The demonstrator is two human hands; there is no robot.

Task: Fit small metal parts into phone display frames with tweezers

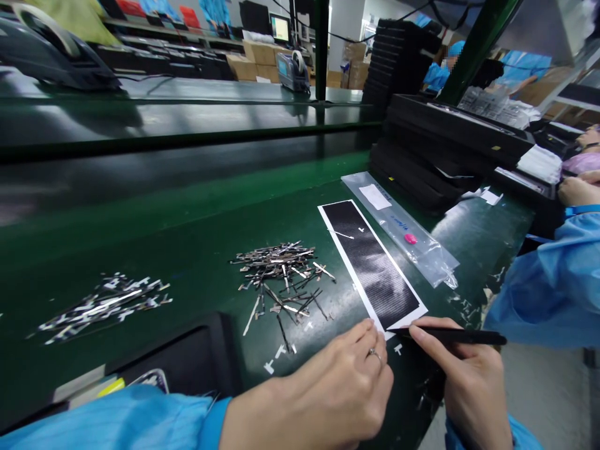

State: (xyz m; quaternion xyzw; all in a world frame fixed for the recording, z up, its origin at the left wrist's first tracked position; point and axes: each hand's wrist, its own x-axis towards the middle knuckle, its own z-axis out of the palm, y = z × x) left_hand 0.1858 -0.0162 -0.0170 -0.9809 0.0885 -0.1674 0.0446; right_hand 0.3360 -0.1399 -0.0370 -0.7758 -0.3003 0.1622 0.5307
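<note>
A white-edged sheet with a dark patterned face (375,262) lies slanted on the green table. My left hand (337,381), with a ring on one finger, rests at the sheet's near left corner, fingers pressed together; whatever is under the fingertips is hidden. Between the thumb and fingers of my right hand (464,369) is a black pointed tool (462,335), its tip touching the sheet's near edge. Small white T-shaped pieces (398,350) lie near the hands. Left of the sheet is a pile of thin dark and silvery strips (276,262).
A clear plastic bag (403,231) lies beyond the sheet. Another strip pile (105,306) and a black tray (187,356) are at left. Black trays (450,137) stand back right. A co-worker's blue sleeve (553,275) reaches in at right. A green post (321,50) rises behind.
</note>
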